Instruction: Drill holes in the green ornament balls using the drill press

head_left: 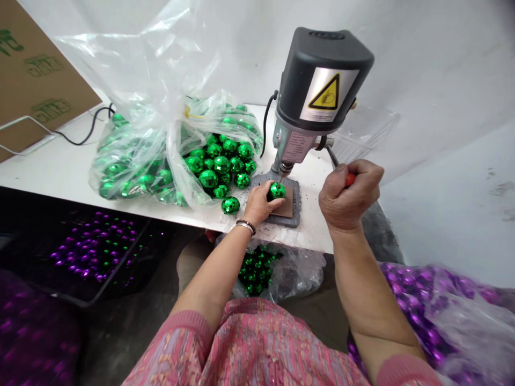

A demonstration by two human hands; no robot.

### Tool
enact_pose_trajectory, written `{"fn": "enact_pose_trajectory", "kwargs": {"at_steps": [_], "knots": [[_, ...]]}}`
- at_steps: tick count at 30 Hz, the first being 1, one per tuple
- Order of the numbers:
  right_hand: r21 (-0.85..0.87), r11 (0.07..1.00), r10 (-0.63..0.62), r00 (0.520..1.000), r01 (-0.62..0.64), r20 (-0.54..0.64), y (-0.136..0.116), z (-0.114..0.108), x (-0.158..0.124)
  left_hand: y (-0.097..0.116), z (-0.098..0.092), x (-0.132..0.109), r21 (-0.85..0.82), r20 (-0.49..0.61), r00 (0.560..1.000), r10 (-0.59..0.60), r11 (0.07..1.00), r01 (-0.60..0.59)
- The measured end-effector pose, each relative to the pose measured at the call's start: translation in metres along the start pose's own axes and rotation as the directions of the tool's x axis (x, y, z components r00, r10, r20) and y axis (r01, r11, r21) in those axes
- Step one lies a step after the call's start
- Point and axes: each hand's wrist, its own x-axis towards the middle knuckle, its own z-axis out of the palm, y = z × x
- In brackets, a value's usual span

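My left hand (259, 203) is closed around a shiny green faceted ball (277, 190) on the base plate (295, 214) of a small bench drill press (325, 80). The drill chuck (286, 168) is right above that ball, and its thin bit meets the ball's top. My right hand (351, 195) is wrapped round the drill press's lever handle (350, 179), whose red knob shows between the fingers. Beside my left hand lies a loose green ball (230, 206), in front of an open clear plastic bag (132, 161) full of such balls.
Everything stands on a white table (52, 177) against a wall. At the left is a cardboard box (44, 75). Below, a bag of green balls (259, 271) rests between my legs. Purple balls fill a dark crate (94, 244) at left and a bag (422, 300) at right.
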Motion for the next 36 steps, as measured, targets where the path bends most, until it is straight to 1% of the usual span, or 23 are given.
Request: {"fn": "enact_pose_trajectory", "kwargs": {"at_steps": [4, 7, 10, 12, 13, 15, 17, 20, 23, 26, 28, 31, 33, 34, 35, 36], "knots": [[0.014, 0.999, 0.037, 0.999, -0.037, -0.003, -0.001, 0.001, -0.001, -0.001, 0.001, 0.0, 0.006, 0.001, 1.0, -0.002, 1.0, 0.002], [0.002, 0.996, 0.084, 0.996, -0.084, -0.014, 0.0, 0.004, -0.009, -0.002, 0.002, 0.0, 0.003, -0.004, 1.0, -0.001, 1.0, 0.001], [0.001, 0.998, 0.062, 0.998, -0.062, -0.021, 0.001, 0.006, -0.02, -0.001, 0.001, 0.0, -0.004, -0.012, 1.0, -0.006, 1.0, 0.006], [0.017, 0.999, 0.04, 0.998, -0.039, -0.043, -0.001, 0.005, -0.018, 0.0, 0.001, 0.0, -0.007, -0.016, 1.0, 0.001, 1.0, -0.001], [0.03, 0.999, 0.037, 0.998, -0.035, -0.054, -0.003, 0.005, -0.011, 0.0, 0.001, 0.0, -0.007, -0.017, 1.0, 0.005, 1.0, -0.005], [0.051, 0.998, 0.045, 0.997, -0.042, -0.057, -0.008, 0.003, 0.012, 0.001, 0.0, 0.0, -0.007, -0.015, 1.0, 0.0, 1.0, 0.0], [0.07, 0.99, 0.122, 0.992, -0.122, 0.007, -0.013, 0.003, 0.043, 0.002, -0.001, 0.0, -0.015, -0.016, 1.0, -0.014, 1.0, 0.014], [0.011, 0.976, 0.216, 0.967, -0.219, 0.133, -0.019, 0.003, 0.083, 0.003, -0.005, -0.003, -0.061, -0.022, 1.0, -0.009, 0.998, 0.008], [-0.005, 0.963, 0.263, 0.941, -0.268, 0.215, -0.023, 0.002, 0.098, 0.004, -0.012, -0.013, -0.143, -0.019, 1.0, 0.015, 0.99, -0.017], [0.012, 0.95, 0.299, 0.921, -0.312, 0.25, -0.026, 0.0, 0.097, 0.003, -0.021, -0.034, -0.189, 0.0, 0.999, 0.045, 0.981, -0.045], [0.019, 0.942, 0.319, 0.913, -0.334, 0.253, -0.026, 0.0, 0.095, 0.001, -0.026, -0.05, -0.194, 0.017, 0.995, 0.099, 0.977, -0.094], [0.059, 0.946, 0.295, 0.924, -0.318, 0.244, -0.021, 0.002, 0.092, -0.005, -0.031, -0.069, -0.19, 0.043, 0.971, 0.235, 0.956, -0.223], [0.109, 0.951, 0.261, 0.94, -0.29, 0.22, -0.016, 0.005, 0.089, -0.01, -0.034, -0.077, -0.169, 0.042, 0.947, 0.319, 0.936, -0.308], [0.134, 0.952, 0.247, 0.948, -0.276, 0.2, -0.013, 0.007, 0.087, -0.013, -0.037, -0.079, -0.148, 0.027, 0.939, 0.343, 0.93, -0.336], [0.157, 0.953, 0.233, 0.956, -0.261, 0.179, -0.011, 0.008, 0.085, -0.017, -0.041, -0.079, -0.116, -0.005, 0.94, 0.342, 0.933, -0.34], [0.175, 0.954, 0.217, 0.964, -0.244, 0.156, -0.009, 0.009, 0.083, -0.021, -0.046, -0.079, -0.068, -0.058, 0.949, 0.31, 0.947, -0.314]]}}
